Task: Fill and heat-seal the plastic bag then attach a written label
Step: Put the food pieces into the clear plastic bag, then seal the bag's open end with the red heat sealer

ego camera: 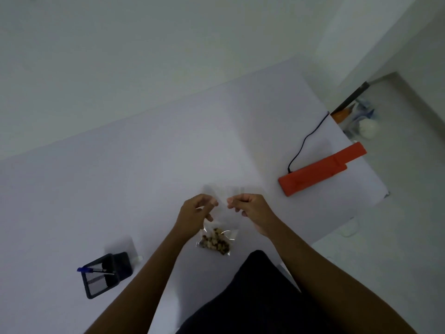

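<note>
Just below the frame's centre, the left hand point(196, 213) and right hand point(250, 210) each pinch the clear top of the plastic bag point(216, 241), whose nut-like filling sags at the bottom. The film looks slippery — a lost pinch could tip it and spill the contents. The orange heat sealer point(320, 169) sits well apart at right, so the carry over risks creasing the mouth — likely a poor seal.

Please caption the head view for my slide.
Both hands pinch the top of a filled bag near an orange sealer.

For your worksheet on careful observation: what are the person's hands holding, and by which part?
Both hands, left and right, pinch the clear plastic bag by its open top edge, one grip at each side; its filled bottom hangs below.
</note>
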`<state>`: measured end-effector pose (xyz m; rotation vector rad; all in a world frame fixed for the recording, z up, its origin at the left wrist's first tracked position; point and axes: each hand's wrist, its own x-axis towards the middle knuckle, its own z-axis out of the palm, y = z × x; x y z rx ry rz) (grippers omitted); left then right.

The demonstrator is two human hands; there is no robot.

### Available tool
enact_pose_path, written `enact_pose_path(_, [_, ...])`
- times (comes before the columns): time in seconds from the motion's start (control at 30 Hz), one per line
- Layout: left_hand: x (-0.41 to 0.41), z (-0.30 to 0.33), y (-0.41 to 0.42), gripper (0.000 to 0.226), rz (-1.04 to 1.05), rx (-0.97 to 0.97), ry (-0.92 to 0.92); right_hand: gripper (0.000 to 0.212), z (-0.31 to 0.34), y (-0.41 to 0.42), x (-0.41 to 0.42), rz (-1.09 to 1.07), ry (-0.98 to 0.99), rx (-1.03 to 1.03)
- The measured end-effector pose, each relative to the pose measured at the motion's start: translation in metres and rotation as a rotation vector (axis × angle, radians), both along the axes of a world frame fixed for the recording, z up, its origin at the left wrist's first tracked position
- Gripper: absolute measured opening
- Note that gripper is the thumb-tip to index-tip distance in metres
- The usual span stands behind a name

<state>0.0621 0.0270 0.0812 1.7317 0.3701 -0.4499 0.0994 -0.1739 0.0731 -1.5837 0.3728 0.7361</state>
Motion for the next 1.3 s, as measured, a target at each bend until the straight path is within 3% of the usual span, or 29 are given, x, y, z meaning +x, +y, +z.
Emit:
enact_pose_path(0.27, [0.016,0.026,-0.035,0.033,0.052,-0.044,-0.039,0.016,0.037,-0.042,0.012,0.07,-0.042,-0.036])
enact_pose_path(0.43, [0.03,0.036,-0.079,0.034,0.058,-0.085,-0.032,0.031,0.047,-0.089,0.029,0.078,-0.004,0.053])
enact_pose_path(0.6, [0.037,0.033,-0.137,0.038,0.012,-0.068,-0.01,0.031,0.041,-0.153,0.042,0.109,0.042,0.129])
enact_pose_path(0.73, [0.035,0.034,-0.191,0.037,0.029,-0.077,0.031,0.017,0.038,-0.207,0.053,0.191,0.034,0.162])
enact_pose_path(0.97, [0.033,0.024,-0.275,0.033,0.088,-0.082,0.04,0.027,0.025,-0.288,0.074,0.278,0.029,0.147])
enact_pose_path(1.3, [0.058,0.007,-0.338,0.033,0.192,-0.07,0.005,0.022,0.008,-0.343,0.108,0.206,-0.008,0.118])
